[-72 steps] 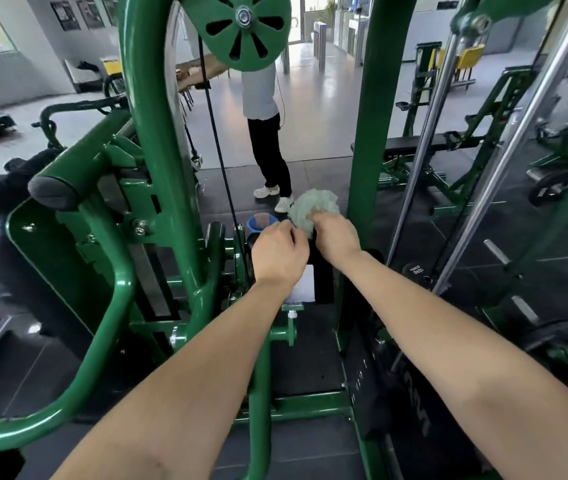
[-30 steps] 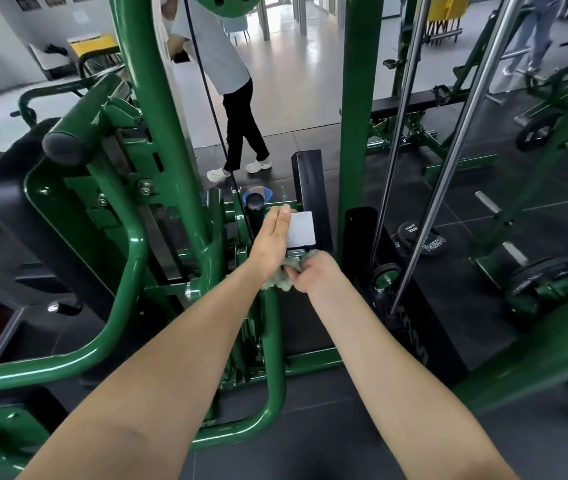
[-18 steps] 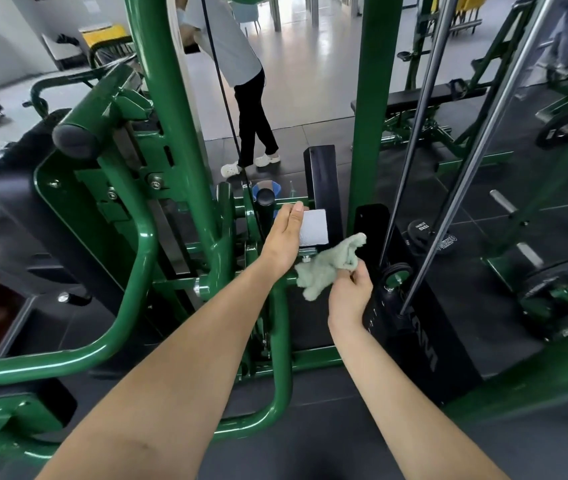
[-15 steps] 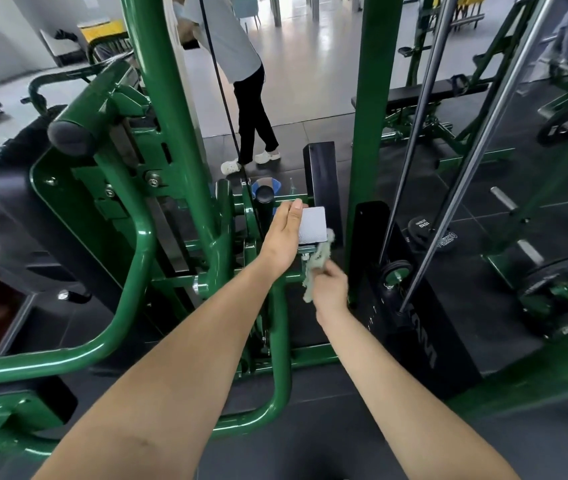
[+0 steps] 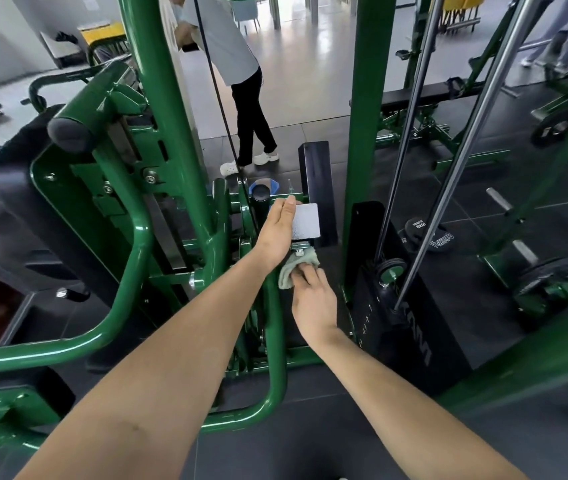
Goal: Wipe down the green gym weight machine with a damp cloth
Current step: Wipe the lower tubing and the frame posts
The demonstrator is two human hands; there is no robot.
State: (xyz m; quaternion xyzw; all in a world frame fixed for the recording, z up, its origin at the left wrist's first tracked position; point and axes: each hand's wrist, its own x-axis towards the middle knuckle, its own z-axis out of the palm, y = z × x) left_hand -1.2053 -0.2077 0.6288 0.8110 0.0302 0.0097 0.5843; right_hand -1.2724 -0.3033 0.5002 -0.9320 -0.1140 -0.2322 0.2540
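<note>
Right hand (image 5: pixel 313 299) presses the crumpled pale-green cloth (image 5: pixel 294 270) against the green steel weight machine's frame (image 5: pixel 275 323), fingers curled over it. Left hand (image 5: pixel 277 230), fingers straight together, rests against a small white square plate (image 5: pixel 307 225).

Glossy grey floor (image 5: pixel 310 74), yellow chairs (image 5: pixel 459 8) (far back), daylight.

Dark green machine frame (image 5: pixel 185 133), pale green cloth (image 5: pixel 291 270), silver-grey plate (image 5: pixel 306 225).
</note>
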